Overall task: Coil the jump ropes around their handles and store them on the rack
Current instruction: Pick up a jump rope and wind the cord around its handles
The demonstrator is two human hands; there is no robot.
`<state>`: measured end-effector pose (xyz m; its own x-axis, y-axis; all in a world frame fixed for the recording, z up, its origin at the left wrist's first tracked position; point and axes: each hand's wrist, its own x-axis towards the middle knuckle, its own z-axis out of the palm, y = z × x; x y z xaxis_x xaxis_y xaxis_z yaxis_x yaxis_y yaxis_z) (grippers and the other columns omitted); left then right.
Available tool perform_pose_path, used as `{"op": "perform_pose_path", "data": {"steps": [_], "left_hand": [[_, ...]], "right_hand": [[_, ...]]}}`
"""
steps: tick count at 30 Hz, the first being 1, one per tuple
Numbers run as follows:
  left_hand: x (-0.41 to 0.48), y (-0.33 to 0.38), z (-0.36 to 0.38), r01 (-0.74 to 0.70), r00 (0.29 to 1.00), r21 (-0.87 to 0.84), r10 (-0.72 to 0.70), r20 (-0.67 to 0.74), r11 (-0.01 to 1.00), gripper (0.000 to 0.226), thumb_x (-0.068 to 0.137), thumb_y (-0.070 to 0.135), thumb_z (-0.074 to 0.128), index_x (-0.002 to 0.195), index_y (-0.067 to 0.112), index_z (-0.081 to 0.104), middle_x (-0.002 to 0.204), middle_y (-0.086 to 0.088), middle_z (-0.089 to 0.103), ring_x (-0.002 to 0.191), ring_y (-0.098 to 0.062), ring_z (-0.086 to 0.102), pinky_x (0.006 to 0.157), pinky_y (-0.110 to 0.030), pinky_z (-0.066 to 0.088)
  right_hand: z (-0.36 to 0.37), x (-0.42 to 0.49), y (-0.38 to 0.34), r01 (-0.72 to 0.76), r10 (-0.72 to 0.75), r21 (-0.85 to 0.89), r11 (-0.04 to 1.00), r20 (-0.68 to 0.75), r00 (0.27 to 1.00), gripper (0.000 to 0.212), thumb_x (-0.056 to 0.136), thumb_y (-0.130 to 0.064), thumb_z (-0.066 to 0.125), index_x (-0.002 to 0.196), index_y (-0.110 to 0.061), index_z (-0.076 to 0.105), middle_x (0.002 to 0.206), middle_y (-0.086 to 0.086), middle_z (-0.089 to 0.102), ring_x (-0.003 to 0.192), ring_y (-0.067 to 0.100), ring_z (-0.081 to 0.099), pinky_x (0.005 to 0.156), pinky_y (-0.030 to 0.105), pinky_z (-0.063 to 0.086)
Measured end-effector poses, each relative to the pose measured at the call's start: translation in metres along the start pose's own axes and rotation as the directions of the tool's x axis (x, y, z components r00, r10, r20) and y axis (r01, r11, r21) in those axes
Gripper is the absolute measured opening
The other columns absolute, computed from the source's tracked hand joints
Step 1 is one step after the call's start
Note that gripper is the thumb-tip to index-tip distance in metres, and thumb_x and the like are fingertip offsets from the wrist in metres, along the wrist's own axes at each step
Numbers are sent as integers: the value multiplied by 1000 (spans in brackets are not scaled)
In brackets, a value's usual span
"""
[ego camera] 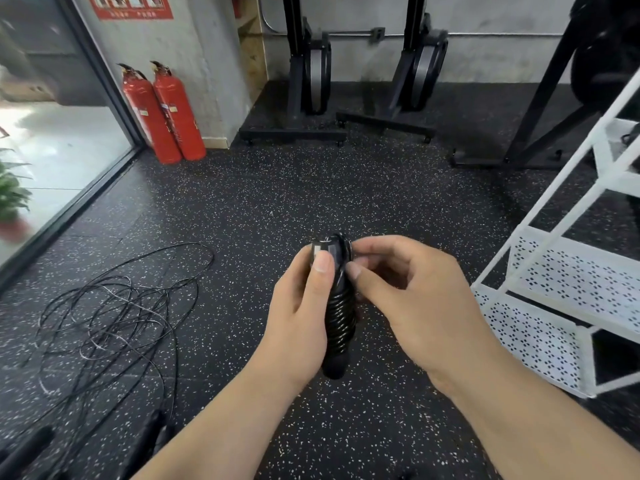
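My left hand grips a pair of black jump rope handles held upright, with thin black rope wound in tight turns around their middle. Its thumb presses near the top of the handles. My right hand pinches the rope at the upper end of the coil, fingertips against the handle tops. More black jump ropes lie tangled in loose loops on the floor at the left, and their dark handles show blurred at the bottom left. The white metal rack with perforated shelves stands at the right.
Speckled black rubber floor stretches ahead. Two red fire extinguishers lean by a concrete pillar. Black exercise machines stand against the back wall. A glass wall and a potted plant are at the left.
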<state>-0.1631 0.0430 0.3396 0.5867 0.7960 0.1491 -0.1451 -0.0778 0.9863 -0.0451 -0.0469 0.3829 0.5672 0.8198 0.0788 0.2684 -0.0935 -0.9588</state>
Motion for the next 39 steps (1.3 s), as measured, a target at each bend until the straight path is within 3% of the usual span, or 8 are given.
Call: {"op": "perform_pose_path", "data": {"steps": [3,5,10,16,21,27,35,39], "left_hand": [[-2,1,-1,-4,998,-1,4,63,1000,45,109,46,42,115,8,67,100,-16,70,83,-14,66,71,-25,57],[-2,0,0,-10,997,-5,11,82,1000,45,107,47,44,114,9,67,97,-8,71,83,-11,66,72,-24,57],[-2,-2,4,-56,996,91,50,72,994,30,108,43,47,110,21,67,95,10,71,86,-2,65,76,-16,50],[-1,-5,6,-124,992,145,119,39,982,46,100,53,52,123,15,65,103,11,71,95,-7,66,84,-22,50],[-2,-6,4,-126,990,115,118,72,985,45,93,41,57,129,15,63,111,9,73,102,-7,67,88,-21,51],[-2,-5,3,-118,992,141,110,63,983,51,91,45,57,135,19,62,121,10,74,114,-14,70,94,-22,52],[0,-2,5,-22,999,137,18,30,990,40,97,39,58,135,26,63,119,13,75,111,-8,70,91,-19,52],[2,-3,5,-13,1000,163,8,30,987,36,97,32,58,132,28,63,116,15,75,108,-6,70,89,-16,51]], "right_hand": [[-1,-1,4,19,-19,-46,999,-1,1000,14,95,-23,78,103,-34,74,96,-13,77,94,6,73,88,31,59],[0,-1,6,20,-21,-62,998,-12,1000,12,96,-24,76,102,-33,71,95,-13,76,91,7,72,83,31,58],[5,-2,11,-6,-2,-131,991,-58,998,12,98,-32,71,105,-38,63,94,-16,74,87,2,68,71,16,51],[11,-5,9,0,-27,-199,980,-134,991,6,101,-35,67,106,-36,63,90,-19,70,82,-5,63,67,8,43],[9,-4,9,-1,-30,-181,983,-165,986,8,99,-31,71,101,-36,65,88,-18,71,84,-4,66,70,13,49],[6,-1,8,-21,-7,-134,991,-212,977,13,91,-24,79,95,-35,73,86,-22,74,84,0,71,75,19,55],[9,0,7,-92,111,113,989,-174,978,14,96,-17,76,99,-31,77,94,-10,78,89,8,73,83,34,63],[11,-2,7,-92,115,117,989,-202,973,15,97,-17,76,98,-32,78,94,-12,78,89,7,74,83,35,62]]}}
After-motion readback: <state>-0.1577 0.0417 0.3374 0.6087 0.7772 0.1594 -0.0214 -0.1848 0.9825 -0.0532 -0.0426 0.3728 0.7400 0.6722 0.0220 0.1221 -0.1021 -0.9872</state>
